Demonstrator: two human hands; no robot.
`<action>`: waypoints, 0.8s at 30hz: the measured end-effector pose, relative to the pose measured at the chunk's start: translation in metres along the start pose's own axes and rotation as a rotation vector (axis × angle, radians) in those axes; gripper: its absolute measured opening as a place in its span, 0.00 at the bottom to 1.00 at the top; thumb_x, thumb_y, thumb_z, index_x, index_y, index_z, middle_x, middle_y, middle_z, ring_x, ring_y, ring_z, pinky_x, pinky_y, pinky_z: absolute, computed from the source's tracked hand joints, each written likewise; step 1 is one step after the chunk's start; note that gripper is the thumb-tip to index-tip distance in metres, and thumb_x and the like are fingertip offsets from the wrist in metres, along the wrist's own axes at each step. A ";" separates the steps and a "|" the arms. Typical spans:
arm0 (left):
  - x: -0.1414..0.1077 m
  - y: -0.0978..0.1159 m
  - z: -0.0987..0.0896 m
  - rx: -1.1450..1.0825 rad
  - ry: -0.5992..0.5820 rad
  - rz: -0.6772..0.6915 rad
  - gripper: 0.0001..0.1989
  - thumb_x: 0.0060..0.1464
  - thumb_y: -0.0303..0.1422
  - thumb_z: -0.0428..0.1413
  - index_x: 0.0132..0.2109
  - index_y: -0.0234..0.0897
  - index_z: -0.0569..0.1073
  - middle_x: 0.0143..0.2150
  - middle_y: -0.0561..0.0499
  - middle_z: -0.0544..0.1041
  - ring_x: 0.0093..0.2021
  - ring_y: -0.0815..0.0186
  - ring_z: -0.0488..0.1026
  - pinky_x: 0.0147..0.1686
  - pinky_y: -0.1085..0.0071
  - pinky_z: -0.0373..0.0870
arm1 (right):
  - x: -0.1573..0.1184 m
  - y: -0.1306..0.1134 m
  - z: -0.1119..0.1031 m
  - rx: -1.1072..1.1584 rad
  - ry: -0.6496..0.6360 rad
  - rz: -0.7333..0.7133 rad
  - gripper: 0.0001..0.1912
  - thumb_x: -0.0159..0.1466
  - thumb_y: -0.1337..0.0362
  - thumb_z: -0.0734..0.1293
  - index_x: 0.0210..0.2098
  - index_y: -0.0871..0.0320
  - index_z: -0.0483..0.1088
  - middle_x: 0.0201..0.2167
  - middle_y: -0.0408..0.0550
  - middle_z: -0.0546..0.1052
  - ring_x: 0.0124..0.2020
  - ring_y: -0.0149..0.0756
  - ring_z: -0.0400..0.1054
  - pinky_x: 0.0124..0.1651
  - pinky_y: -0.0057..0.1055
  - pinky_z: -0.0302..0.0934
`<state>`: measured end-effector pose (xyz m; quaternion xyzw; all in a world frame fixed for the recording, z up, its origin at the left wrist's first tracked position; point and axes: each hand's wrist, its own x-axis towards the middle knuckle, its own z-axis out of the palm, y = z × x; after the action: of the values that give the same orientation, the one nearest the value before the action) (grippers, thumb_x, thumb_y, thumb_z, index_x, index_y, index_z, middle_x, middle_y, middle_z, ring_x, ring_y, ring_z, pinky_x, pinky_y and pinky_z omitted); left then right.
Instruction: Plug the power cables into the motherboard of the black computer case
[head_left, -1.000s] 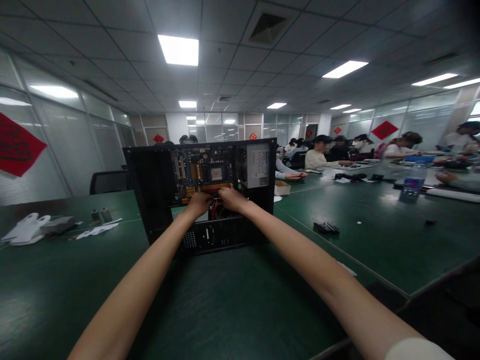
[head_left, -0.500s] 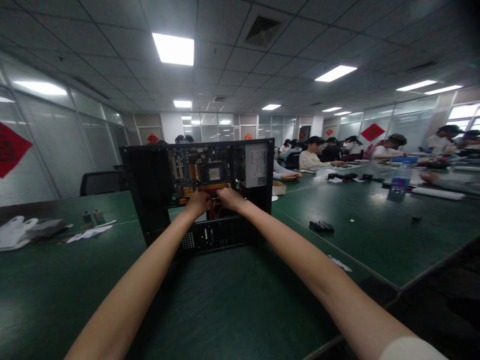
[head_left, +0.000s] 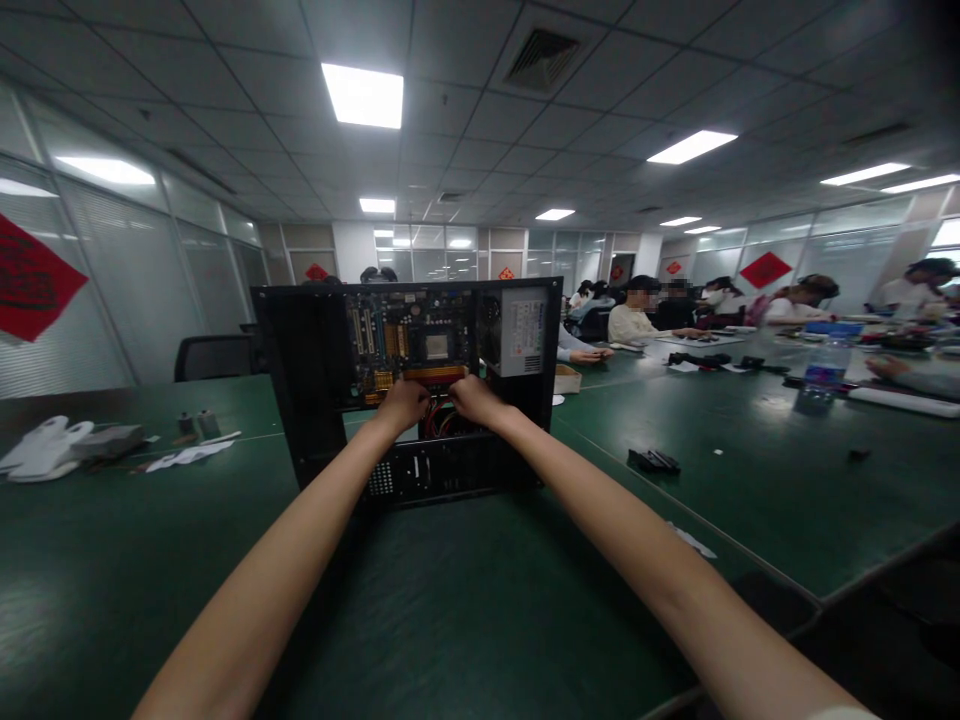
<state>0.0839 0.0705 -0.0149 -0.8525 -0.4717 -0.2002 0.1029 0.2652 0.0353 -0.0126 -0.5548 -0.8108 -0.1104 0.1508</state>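
In front of me an uncovered black computer case (head_left: 300,370) stands upright on the table, its inside facing me. It holds a motherboard (head_left: 409,318) with a bare metallic square on its socket, and a silver power supply (head_left: 523,330). Orange and red memory slots (head_left: 436,374) run along the board's lower edge. My left hand (head_left: 405,403) is closed at the left end of these slots, and my right hand (head_left: 478,400) is closed at their right end. Whatever is between the fingers of either hand is hidden. Reddish cables (head_left: 445,422) bunch below and between the hands.
On the left of the green table (head_left: 465,590) lie a white plastic bag (head_left: 49,447), a grey block (head_left: 109,441) and paper (head_left: 189,455). To the right are a black plastic part (head_left: 654,461) and a water bottle (head_left: 829,362). Other people sit farther back.
The whole view has shifted slightly, so the case and table appear a little farther right. Both hands stay at the ends of the memory slots.
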 end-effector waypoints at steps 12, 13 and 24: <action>-0.002 0.007 -0.006 0.017 -0.003 0.007 0.15 0.56 0.29 0.52 0.42 0.32 0.83 0.39 0.40 0.83 0.40 0.58 0.79 0.42 0.68 0.70 | 0.003 -0.003 -0.001 0.001 0.007 0.041 0.16 0.64 0.73 0.62 0.47 0.66 0.78 0.46 0.65 0.78 0.49 0.46 0.73 0.50 0.32 0.63; -0.003 0.008 -0.007 0.019 -0.006 0.009 0.15 0.56 0.29 0.52 0.42 0.32 0.83 0.38 0.40 0.83 0.40 0.58 0.79 0.41 0.68 0.70 | 0.003 -0.003 -0.001 0.004 0.010 0.039 0.16 0.64 0.73 0.62 0.47 0.66 0.78 0.46 0.65 0.78 0.49 0.45 0.73 0.50 0.32 0.63; -0.003 -0.006 -0.001 -0.045 0.007 0.033 0.15 0.59 0.30 0.52 0.46 0.36 0.83 0.45 0.44 0.83 0.47 0.59 0.78 0.47 0.70 0.70 | -0.006 -0.004 -0.003 0.054 0.083 -0.041 0.14 0.69 0.70 0.61 0.45 0.63 0.78 0.44 0.60 0.80 0.48 0.42 0.74 0.49 0.29 0.61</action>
<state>0.0770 0.0708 -0.0152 -0.8614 -0.4528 -0.2121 0.0889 0.2642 0.0275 -0.0121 -0.5287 -0.8177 -0.1142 0.1968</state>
